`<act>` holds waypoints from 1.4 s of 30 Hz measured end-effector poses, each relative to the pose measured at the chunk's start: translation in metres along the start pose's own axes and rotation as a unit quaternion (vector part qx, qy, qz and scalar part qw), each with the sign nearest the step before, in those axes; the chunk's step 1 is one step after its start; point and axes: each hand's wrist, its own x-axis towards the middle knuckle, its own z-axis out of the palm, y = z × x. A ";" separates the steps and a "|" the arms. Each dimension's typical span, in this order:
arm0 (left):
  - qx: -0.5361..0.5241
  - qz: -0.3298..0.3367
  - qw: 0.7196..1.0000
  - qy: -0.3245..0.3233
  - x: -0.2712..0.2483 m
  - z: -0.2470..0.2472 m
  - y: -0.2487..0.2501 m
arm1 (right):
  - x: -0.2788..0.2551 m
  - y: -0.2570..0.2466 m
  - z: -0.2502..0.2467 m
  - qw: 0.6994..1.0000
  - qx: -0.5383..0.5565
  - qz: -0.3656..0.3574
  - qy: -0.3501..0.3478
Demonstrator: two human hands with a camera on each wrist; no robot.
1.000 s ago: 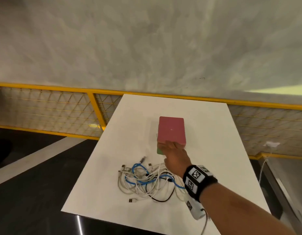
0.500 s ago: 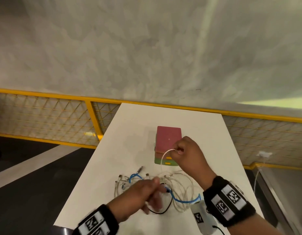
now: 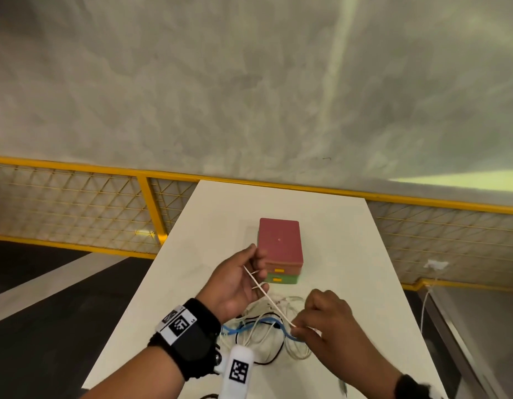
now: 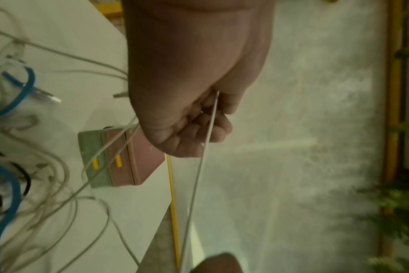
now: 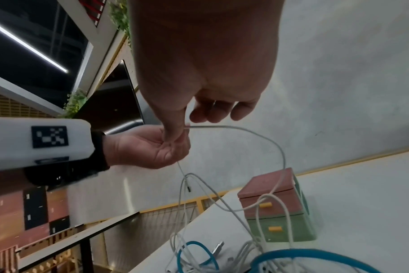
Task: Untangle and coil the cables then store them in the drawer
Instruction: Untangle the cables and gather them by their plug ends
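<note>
A taut white cable [image 3: 268,298] runs between my two hands above the table. My left hand [image 3: 256,266] holds its upper part in curled fingers, just left of the small drawer box [image 3: 279,249], which has a pink top and a green bottom drawer. My right hand [image 3: 297,326] pinches the lower part over the tangle of white, blue and black cables [image 3: 261,335]. In the left wrist view the cable [image 4: 206,147] passes out of the fist. The right wrist view shows thumb and forefinger pinching the cable [image 5: 245,131], with the drawer box [image 5: 276,205] shut beyond.
The white table [image 3: 335,240] is narrow, with its edges close on both sides. A yellow mesh railing [image 3: 77,208] runs behind it, and a grey wall rises above. A white charger hangs on a wire [image 3: 435,266] to the right.
My right hand left the drawer box, lifted a white cable and dropped back toward me. The left hand came in and took the cable's upper part, and it now stretches between both hands.
</note>
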 end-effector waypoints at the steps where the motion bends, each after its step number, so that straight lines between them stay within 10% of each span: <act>1: -0.021 0.001 1.000 0.009 0.001 -0.002 -0.001 | -0.004 0.000 -0.003 1.000 -0.007 -0.004 -0.007; 6: -0.073 0.112 0.991 0.014 0.008 -0.008 0.042 | -0.024 0.020 -0.035 0.992 0.028 0.120 0.017; 12: 0.066 0.179 0.981 -0.026 -0.004 0.016 0.062 | -0.022 0.030 -0.032 0.910 0.200 0.363 0.013; 17: 0.118 0.023 0.986 -0.119 -0.026 0.028 0.018 | 0.000 0.033 -0.019 0.613 0.648 0.427 0.149; 21: 0.395 -0.110 0.898 -0.161 -0.037 -0.014 -0.034 | 0.025 0.052 -0.045 0.451 0.760 0.384 0.267; 25: 0.504 -0.165 0.840 -0.116 -0.065 -0.087 -0.051 | 0.033 0.068 -0.057 0.440 0.757 0.409 0.259; 29: 0.699 -0.151 0.694 -0.088 -0.091 -0.147 -0.037 | 0.029 0.070 -0.049 0.416 0.758 0.433 0.256; 34: 0.537 0.037 0.841 0.058 -0.071 -0.118 -0.023 | 0.034 0.032 -0.025 0.445 0.761 0.448 0.149; 36: 0.479 0.100 0.872 0.016 -0.052 -0.061 -0.020 | 0.038 0.012 -0.016 0.476 0.758 0.439 0.083; 42: 0.631 0.171 0.753 -0.071 -0.019 0.028 -0.047 | 0.051 -0.018 -0.017 0.539 0.747 0.385 0.056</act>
